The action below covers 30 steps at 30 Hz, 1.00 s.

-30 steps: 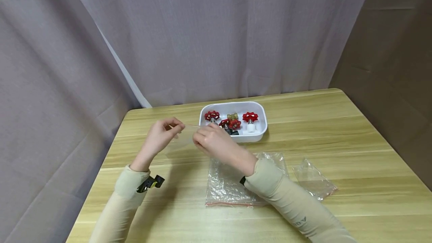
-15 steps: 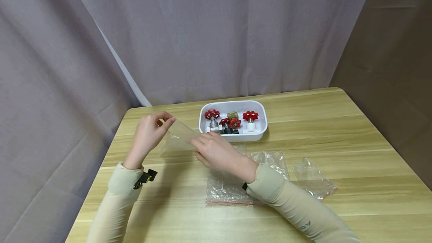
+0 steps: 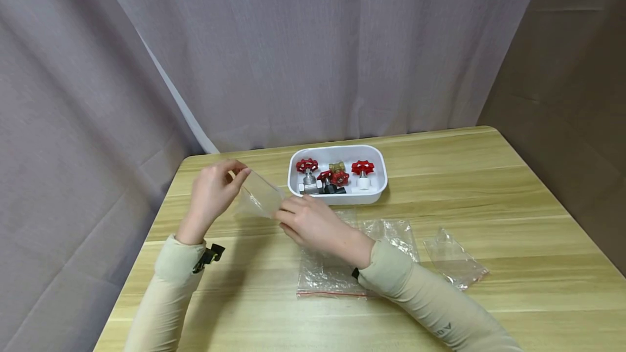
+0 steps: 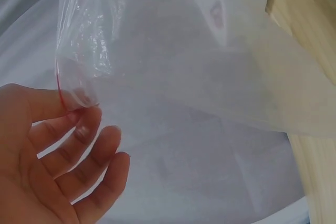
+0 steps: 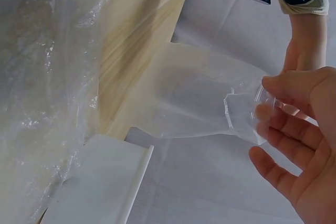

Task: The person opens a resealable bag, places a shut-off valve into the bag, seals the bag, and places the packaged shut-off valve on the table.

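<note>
A clear zip bag (image 3: pixel 259 195) with a red seal line is held up between both hands above the left part of the table. My left hand (image 3: pixel 212 189) pinches one top corner between thumb and forefinger; its other fingers are bent loosely in the left wrist view. My right hand (image 3: pixel 315 224) grips the opposite end of the bag's mouth, lower and nearer me. In the right wrist view the bag (image 5: pixel 194 95) hangs from the thumb and fingers, and nothing is seen inside it. Below my right forearm lie larger clear bags (image 3: pixel 327 278), partly hidden by it.
A white tray (image 3: pixel 382 186) at the back holds several valves with red handwheels, among them a steel valve (image 3: pixel 310 182) and a white one (image 3: pixel 363 178). Another small clear bag (image 3: pixel 455 259) lies on the wooden table (image 3: pixel 513 205) to the right. Grey curtains (image 3: pixel 313 58) stand behind.
My left hand has moved up and left, and the bag between the hands has come into fuller view, tilted. My right hand has shifted slightly downward, uncovering the steel valve in the tray.
</note>
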Tool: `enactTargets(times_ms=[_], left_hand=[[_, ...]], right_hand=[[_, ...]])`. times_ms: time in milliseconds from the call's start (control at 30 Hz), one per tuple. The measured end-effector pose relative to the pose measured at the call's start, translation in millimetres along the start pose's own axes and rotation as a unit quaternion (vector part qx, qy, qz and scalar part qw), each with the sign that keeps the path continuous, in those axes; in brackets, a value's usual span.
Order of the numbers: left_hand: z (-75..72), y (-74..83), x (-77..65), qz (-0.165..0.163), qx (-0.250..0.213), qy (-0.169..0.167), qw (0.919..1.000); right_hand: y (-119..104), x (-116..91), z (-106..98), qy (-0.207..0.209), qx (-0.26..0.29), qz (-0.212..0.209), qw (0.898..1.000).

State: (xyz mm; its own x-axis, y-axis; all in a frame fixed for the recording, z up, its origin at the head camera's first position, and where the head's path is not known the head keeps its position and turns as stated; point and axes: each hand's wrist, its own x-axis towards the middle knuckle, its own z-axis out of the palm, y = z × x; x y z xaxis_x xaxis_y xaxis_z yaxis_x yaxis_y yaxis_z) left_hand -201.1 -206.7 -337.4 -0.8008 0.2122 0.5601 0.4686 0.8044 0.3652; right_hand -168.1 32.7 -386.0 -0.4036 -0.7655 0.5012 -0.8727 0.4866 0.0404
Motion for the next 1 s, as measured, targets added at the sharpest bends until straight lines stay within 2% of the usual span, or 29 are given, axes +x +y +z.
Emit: enactTargets(times_ms=[300, 667, 800, 1000], left_hand=[[-0.1, -1.2, 0.6, 0.02, 0.01, 0.009, 0.9997], [5.7, -6.6, -2.9, 0.033, 0.014, -0.018, 0.9992], [9.1, -8.1, -6.3, 0.034, 0.008, -0.023, 0.9991], [10.4, -7.4, -7.3, 0.034, 0.005, -0.036, 0.9988]], right_hand=[[0.2, -3.1, 2.2, 0.005, -0.005, -0.008, 1.0], [0.8, 0.0, -0.4, -0.032, -0.001, -0.005, 0.999], [6.9, 1.3, -10.3, -0.007, 0.013, -0.012, 1.0], [22.8, 3.7, -37.9, 0.07, 0.027, -0.033, 0.997]])
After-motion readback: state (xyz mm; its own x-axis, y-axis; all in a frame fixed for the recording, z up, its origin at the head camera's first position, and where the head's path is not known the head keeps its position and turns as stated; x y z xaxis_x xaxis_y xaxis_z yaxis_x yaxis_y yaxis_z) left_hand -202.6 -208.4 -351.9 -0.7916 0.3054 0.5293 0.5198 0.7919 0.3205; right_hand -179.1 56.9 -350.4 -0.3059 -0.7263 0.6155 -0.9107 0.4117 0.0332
